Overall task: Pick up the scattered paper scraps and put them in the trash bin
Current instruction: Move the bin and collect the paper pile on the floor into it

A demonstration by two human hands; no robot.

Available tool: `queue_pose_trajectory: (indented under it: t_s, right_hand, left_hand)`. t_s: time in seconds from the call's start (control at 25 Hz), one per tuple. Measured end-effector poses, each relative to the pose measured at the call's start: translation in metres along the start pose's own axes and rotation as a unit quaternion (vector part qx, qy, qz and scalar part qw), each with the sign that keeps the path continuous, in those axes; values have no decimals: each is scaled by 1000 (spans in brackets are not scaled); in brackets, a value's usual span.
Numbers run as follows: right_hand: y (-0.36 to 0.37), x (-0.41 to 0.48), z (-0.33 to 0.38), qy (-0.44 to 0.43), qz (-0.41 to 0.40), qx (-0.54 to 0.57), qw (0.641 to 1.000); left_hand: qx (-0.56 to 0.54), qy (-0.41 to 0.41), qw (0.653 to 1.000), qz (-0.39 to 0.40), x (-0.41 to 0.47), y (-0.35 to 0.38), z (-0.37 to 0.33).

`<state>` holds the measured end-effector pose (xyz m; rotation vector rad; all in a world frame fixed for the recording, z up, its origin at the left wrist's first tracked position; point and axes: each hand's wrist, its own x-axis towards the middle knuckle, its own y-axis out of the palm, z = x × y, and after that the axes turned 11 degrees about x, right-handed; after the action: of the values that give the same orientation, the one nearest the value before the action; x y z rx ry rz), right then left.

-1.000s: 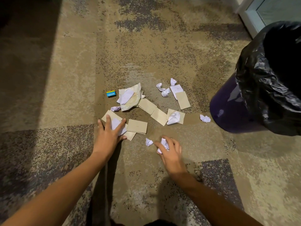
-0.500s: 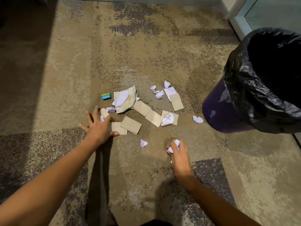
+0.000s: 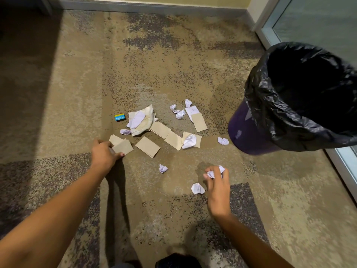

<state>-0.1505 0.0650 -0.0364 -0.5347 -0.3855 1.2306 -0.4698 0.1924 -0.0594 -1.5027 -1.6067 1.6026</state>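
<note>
Head view: brown scraps (image 3: 123, 147) are pinched by left grip (image 3: 103, 154), white wad (image 3: 211, 173) by right grip (image 3: 217, 187), for the trash bin (image 3: 249, 140).

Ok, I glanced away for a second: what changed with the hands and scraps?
The left hand, flat on the tan cards before, now grips them. The right hand has picked up a white crumpled scrap; another white ball lies beside it. The other scraps and trash bin stayed.

patterned carpet (image 3: 173, 55), small blue box (image 3: 120, 117), baseboard (image 3: 146, 5)
</note>
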Motion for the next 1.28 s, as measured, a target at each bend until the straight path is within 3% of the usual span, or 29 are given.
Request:
queue_pose_trajectory:
  t_s: [0.24, 0.48, 0.6, 0.72, 0.88, 1.12, 1.28]
  right_hand:
    - [7, -11, -15, 67, 160, -77, 982]
    - [8, -18, -8, -24, 240, -129, 962]
    - [5, -16, -9, -25, 231, -119, 965]
    - [0, -18, -9, -32, 213, -83, 973]
    - [-9, -20, -7, -26, 193, -44, 980]
    - [-9, -15, -1, 6, 138, -46, 989]
    - [-10, -22, 9, -5, 111, -17, 994]
  left_hand:
    - [-91, -72, 993, 7, -26, 3, 8]
    - [-139, -45, 989, -27, -52, 7, 11]
    - [-107, -21, 992, -66, -48, 7, 9]
    - [-18, 77, 993, -89, -27, 5, 5]
    - [84, 136, 987, -10, 9, 0, -1]
    - [75, 75, 992, -61, 5, 0, 2]
    - [40, 24, 998, -53, -26, -3, -6]
